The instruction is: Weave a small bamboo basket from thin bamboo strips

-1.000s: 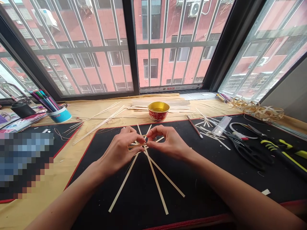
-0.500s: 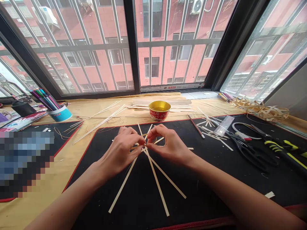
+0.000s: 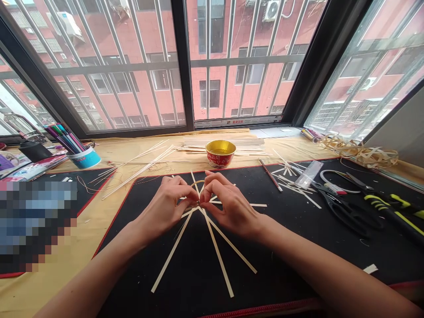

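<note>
Window bay, barred glass [image 3: 132,66], tan-covered surface [image 3: 76,229] with a black mat [image 3: 132,274] on it. Grip was narrow on both sides: my left hand [image 3: 162,207] and right hand [image 3: 232,205] met over the crossed bamboo strips [image 3: 217,251], fingertips [image 3: 202,196] pinching the hub at mat centre. Exact contact was partly hidden by my fingers. A thin curved strand [image 3: 198,181] arched just above the hub, its ends lost behind my hands.

Risk: the crossing looked held by finger pressure alone. A loosened pinch could let the strips splay; a hard pull on the strand could rotate them.

Pose: left forearm [image 3: 96,269] and right forearm [image 3: 318,260] came in from the lower corners, wrists low, fingers arched.

Farther out: red bowl [image 3: 220,160] ahead, black-handled scissors [image 3: 344,216] right.
</note>
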Action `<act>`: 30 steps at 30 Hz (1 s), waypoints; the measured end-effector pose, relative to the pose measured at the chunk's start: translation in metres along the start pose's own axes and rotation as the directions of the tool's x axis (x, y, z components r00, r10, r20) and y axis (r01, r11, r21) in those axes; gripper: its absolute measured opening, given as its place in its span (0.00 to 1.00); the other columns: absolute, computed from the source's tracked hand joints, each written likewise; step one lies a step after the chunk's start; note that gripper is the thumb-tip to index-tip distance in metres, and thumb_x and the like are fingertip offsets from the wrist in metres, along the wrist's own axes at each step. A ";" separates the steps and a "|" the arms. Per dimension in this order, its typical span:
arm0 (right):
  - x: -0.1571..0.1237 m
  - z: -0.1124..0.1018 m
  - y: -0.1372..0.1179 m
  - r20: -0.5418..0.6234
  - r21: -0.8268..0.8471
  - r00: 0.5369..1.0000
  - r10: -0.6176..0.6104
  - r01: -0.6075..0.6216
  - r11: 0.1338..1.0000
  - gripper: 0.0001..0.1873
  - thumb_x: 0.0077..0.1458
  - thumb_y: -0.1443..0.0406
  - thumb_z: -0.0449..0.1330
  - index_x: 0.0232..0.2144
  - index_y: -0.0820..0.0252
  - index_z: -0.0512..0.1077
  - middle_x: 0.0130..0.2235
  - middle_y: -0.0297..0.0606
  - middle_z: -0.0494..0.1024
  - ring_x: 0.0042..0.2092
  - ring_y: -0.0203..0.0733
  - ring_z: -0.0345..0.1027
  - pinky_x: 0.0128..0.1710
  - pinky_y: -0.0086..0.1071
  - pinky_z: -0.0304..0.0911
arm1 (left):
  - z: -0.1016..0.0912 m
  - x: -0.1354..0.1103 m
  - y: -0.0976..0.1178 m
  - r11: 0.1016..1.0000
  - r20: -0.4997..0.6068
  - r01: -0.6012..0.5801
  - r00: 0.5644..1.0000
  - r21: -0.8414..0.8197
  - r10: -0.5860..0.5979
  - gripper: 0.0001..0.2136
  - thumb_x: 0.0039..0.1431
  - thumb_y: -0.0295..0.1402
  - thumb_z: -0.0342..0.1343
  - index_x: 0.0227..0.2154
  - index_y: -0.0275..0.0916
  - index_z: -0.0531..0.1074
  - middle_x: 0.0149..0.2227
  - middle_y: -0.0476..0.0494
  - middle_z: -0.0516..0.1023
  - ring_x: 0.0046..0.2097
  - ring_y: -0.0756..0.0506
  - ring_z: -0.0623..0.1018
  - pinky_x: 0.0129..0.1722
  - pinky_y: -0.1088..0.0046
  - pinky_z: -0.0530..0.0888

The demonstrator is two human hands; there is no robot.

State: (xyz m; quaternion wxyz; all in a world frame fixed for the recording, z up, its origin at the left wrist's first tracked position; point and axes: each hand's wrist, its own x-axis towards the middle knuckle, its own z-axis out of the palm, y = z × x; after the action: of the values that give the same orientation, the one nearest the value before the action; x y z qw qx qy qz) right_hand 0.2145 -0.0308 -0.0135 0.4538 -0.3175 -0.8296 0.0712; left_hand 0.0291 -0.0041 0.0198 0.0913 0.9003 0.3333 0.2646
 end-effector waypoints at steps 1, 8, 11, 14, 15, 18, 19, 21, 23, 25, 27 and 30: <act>0.000 0.001 -0.001 0.000 0.007 1.000 -0.017 0.017 1.000 0.10 0.54 0.74 0.56 0.30 0.55 0.60 0.30 0.33 0.71 0.42 0.41 0.67 0.58 0.46 0.58 | 0.000 0.001 0.000 1.000 -0.002 0.010 1.000 0.005 -0.010 0.06 0.54 0.25 0.58 0.26 0.42 0.77 0.28 0.48 0.74 0.35 0.47 0.71 0.37 0.69 0.66; 0.000 0.000 -0.004 -0.016 0.030 0.998 -0.066 0.066 0.997 0.10 0.55 0.74 0.56 0.30 0.55 0.60 0.31 0.32 0.72 0.44 0.40 0.67 0.59 0.45 0.58 | -0.002 0.004 -0.002 1.000 -0.063 0.008 0.998 -0.005 -0.008 0.07 0.51 0.25 0.61 0.22 0.42 0.77 0.27 0.50 0.73 0.37 0.46 0.71 0.41 0.66 0.65; 0.001 -0.002 -0.003 -0.062 0.002 0.998 0.004 -0.004 1.000 0.10 0.53 0.74 0.57 0.31 0.55 0.61 0.32 0.34 0.72 0.44 0.41 0.67 0.56 0.44 0.61 | -0.004 0.003 0.002 1.000 -0.127 0.015 0.992 0.000 -0.014 0.05 0.53 0.26 0.60 0.25 0.42 0.77 0.29 0.48 0.73 0.37 0.46 0.71 0.39 0.68 0.67; 0.002 -0.003 -0.002 -0.121 -0.036 0.985 0.120 -0.125 0.991 0.08 0.52 0.72 0.59 0.30 0.56 0.63 0.34 0.37 0.72 0.44 0.43 0.69 0.51 0.43 0.64 | -0.006 0.001 0.007 0.996 -0.169 -0.048 0.984 0.071 0.060 0.04 0.56 0.27 0.57 0.31 0.41 0.76 0.33 0.47 0.74 0.37 0.46 0.72 0.38 0.69 0.68; 0.003 -0.004 -0.002 -0.137 -0.038 0.979 0.154 -0.161 0.986 0.08 0.52 0.72 0.60 0.30 0.56 0.63 0.34 0.37 0.72 0.45 0.44 0.69 0.50 0.42 0.65 | -0.006 0.001 0.008 0.992 -0.172 -0.077 0.981 0.100 0.094 0.04 0.57 0.27 0.56 0.32 0.41 0.75 0.34 0.46 0.74 0.38 0.46 0.72 0.39 0.68 0.68; 0.002 -0.004 -0.001 -0.170 -0.019 0.962 0.213 -0.219 0.975 0.08 0.51 0.71 0.61 0.30 0.57 0.64 0.34 0.38 0.73 0.47 0.46 0.70 0.48 0.41 0.66 | -0.004 -0.001 0.011 0.970 -0.176 -0.153 0.967 0.187 0.186 0.04 0.57 0.29 0.57 0.36 0.39 0.72 0.37 0.45 0.75 0.41 0.45 0.72 0.42 0.67 0.68; 0.002 -0.004 -0.002 -0.176 -0.013 0.961 0.215 -0.220 0.975 0.08 0.51 0.71 0.61 0.30 0.57 0.64 0.34 0.37 0.72 0.46 0.46 0.70 0.49 0.41 0.66 | -0.002 -0.001 0.012 0.960 -0.184 -0.180 0.958 0.212 0.220 0.04 0.58 0.29 0.57 0.36 0.39 0.72 0.37 0.44 0.75 0.42 0.44 0.72 0.42 0.67 0.68; 0.003 -0.003 -0.003 -0.190 -0.001 0.963 0.192 -0.196 0.981 0.09 0.52 0.71 0.61 0.30 0.56 0.63 0.32 0.36 0.72 0.44 0.44 0.70 0.52 0.42 0.64 | 0.002 -0.002 0.013 0.941 -0.203 -0.236 0.936 0.244 0.287 0.04 0.59 0.27 0.56 0.37 0.38 0.70 0.35 0.45 0.75 0.42 0.45 0.72 0.42 0.68 0.69; 0.004 -0.002 -0.006 -0.207 0.015 0.964 0.166 -0.166 0.986 0.09 0.52 0.71 0.60 0.29 0.55 0.62 0.31 0.34 0.72 0.42 0.42 0.69 0.54 0.43 0.63 | 0.006 -0.002 0.014 0.928 -0.233 -0.275 0.913 0.252 0.334 0.03 0.60 0.24 0.54 0.36 0.37 0.69 0.33 0.45 0.74 0.40 0.46 0.72 0.42 0.70 0.69; 0.004 -0.002 -0.008 -0.227 0.029 0.960 0.162 -0.160 0.987 0.10 0.52 0.71 0.60 0.29 0.55 0.61 0.29 0.33 0.72 0.40 0.41 0.69 0.55 0.43 0.62 | 0.007 -0.003 0.014 0.922 -0.255 -0.293 0.899 0.253 0.356 0.04 0.60 0.21 0.53 0.35 0.36 0.69 0.31 0.46 0.74 0.39 0.47 0.72 0.41 0.71 0.69; 0.005 -0.002 -0.009 -0.234 0.032 0.955 0.185 -0.182 0.983 0.11 0.51 0.71 0.61 0.28 0.55 0.61 0.29 0.34 0.73 0.40 0.42 0.68 0.54 0.43 0.63 | 0.007 -0.004 0.014 0.916 -0.262 -0.302 0.891 0.263 0.370 0.05 0.60 0.21 0.53 0.36 0.36 0.69 0.31 0.46 0.73 0.39 0.47 0.72 0.41 0.70 0.69; 0.005 -0.003 -0.009 -0.221 0.027 0.950 0.220 -0.219 0.975 0.12 0.50 0.72 0.61 0.26 0.55 0.61 0.29 0.35 0.73 0.41 0.43 0.68 0.52 0.43 0.64 | 0.005 -0.003 0.013 0.908 -0.257 -0.311 0.887 0.281 0.384 0.06 0.59 0.22 0.53 0.39 0.36 0.67 0.33 0.45 0.74 0.40 0.46 0.73 0.43 0.68 0.69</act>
State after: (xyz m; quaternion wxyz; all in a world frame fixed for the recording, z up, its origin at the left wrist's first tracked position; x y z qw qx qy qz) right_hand 0.2109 -0.0357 -0.0047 0.5336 -0.4130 -0.7330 0.0861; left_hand 0.0371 -0.0163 0.0190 -0.1165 0.8979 0.2043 0.3721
